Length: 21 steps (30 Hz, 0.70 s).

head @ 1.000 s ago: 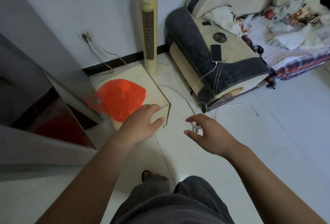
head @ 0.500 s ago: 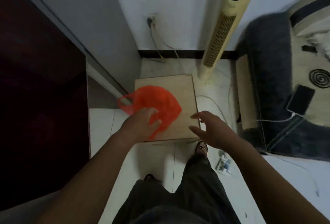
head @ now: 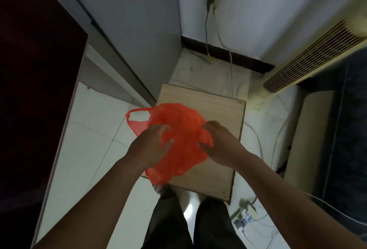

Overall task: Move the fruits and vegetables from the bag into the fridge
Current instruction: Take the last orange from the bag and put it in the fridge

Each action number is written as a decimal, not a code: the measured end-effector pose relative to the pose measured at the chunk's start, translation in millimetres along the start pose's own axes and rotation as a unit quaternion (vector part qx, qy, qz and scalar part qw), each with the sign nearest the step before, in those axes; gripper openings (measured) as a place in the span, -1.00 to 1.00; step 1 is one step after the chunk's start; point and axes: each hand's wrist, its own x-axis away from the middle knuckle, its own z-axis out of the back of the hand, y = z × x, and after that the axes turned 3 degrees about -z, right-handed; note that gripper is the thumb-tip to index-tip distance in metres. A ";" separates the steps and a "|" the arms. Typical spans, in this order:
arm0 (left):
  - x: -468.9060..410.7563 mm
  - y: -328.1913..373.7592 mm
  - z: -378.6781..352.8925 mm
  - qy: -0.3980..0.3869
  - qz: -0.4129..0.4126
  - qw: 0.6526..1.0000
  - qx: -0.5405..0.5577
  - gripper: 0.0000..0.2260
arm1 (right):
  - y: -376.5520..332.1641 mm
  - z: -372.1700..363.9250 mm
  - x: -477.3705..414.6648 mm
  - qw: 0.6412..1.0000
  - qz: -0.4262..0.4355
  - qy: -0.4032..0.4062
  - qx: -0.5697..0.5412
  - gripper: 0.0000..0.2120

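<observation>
A red plastic bag (head: 184, 139) lies crumpled on a low wooden board (head: 220, 113) on the floor, one handle loop sticking out to the left. Its contents are hidden. My left hand (head: 153, 147) grips the bag's left side with curled fingers. My right hand (head: 220, 143) closes on the bag's right edge, thumb and fingers on the plastic. The fridge stands at the left: a dark maroon front (head: 33, 82) and a grey side panel (head: 135, 30).
A cream tower fan (head: 309, 60) leans in at the right, beside a dark sofa (head: 349, 129). Cables run from a wall socket (head: 215, 0) across the white tiles to a power strip (head: 244, 221) by my right leg.
The view has swung left and down over the board. Both hands moved forward onto the red bag; the right hand, earlier off the bag, now holds its right edge.
</observation>
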 end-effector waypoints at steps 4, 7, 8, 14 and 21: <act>-31.8 -36.8 -27.5 0.001 0.015 0.999 0.031 -0.63 | 5.5 -42.0 -52.3 0.999 -0.023 0.033 -0.003 -0.40; -47.5 -59.6 -38.4 0.008 0.015 0.999 0.040 -0.64 | 6.7 -70.0 -78.5 0.997 -0.033 0.062 -0.019 -0.39; -50.9 -65.3 -41.4 0.010 0.012 0.999 0.039 -0.64 | 9.1 -77.8 -84.3 0.997 -0.036 0.067 -0.015 -0.39; -59.4 -82.7 -50.8 0.021 -0.030 0.998 0.051 -0.60 | 25.9 -97.1 -92.1 0.993 -0.062 0.090 -0.050 -0.38; -55.4 -74.5 -51.0 0.020 -0.075 0.993 0.093 -0.60 | 43.6 -85.2 -81.0 0.993 -0.084 0.071 -0.040 -0.36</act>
